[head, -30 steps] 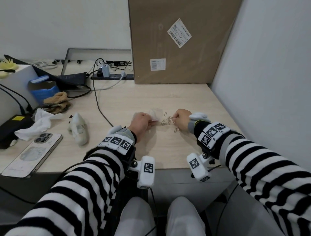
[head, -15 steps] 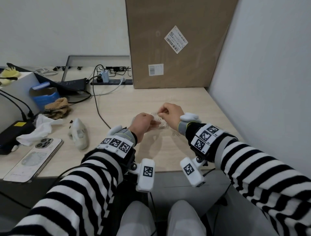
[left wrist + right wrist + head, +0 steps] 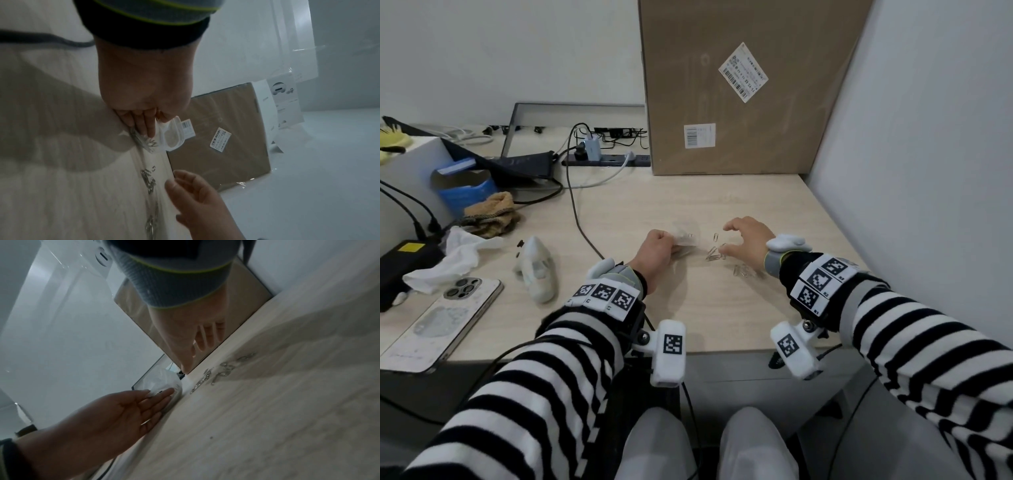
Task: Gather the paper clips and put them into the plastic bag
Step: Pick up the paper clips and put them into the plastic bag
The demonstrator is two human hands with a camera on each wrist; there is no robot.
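A small clear plastic bag (image 3: 687,236) lies on the light wooden desk (image 3: 709,315), with my left hand (image 3: 670,245) pinching its near edge. The left wrist view shows the bag (image 3: 173,136) with its mouth gaping and a few clips inside it by my fingers (image 3: 146,124). Loose silver paper clips (image 3: 713,255) lie just right of the bag, and another small bunch (image 3: 742,270) sits nearer me. My right hand (image 3: 726,241) hovers over the clips with fingers spread and loosely bent, holding nothing. From the right wrist, the clips (image 3: 223,371) lie below my fingers (image 3: 206,337).
A large cardboard box (image 3: 743,89) stands at the back and a white wall (image 3: 914,171) closes the right side. A black cable (image 3: 582,226) runs left of the bag. Further left are a white mouse-like object (image 3: 536,270), a phone (image 3: 438,325), a tissue and a blue box.
Half a second ago my right hand was raised at the bag's mouth beside the left hand. It has since moved right and down over the loose clips and opened. The left hand keeps hold of the bag.
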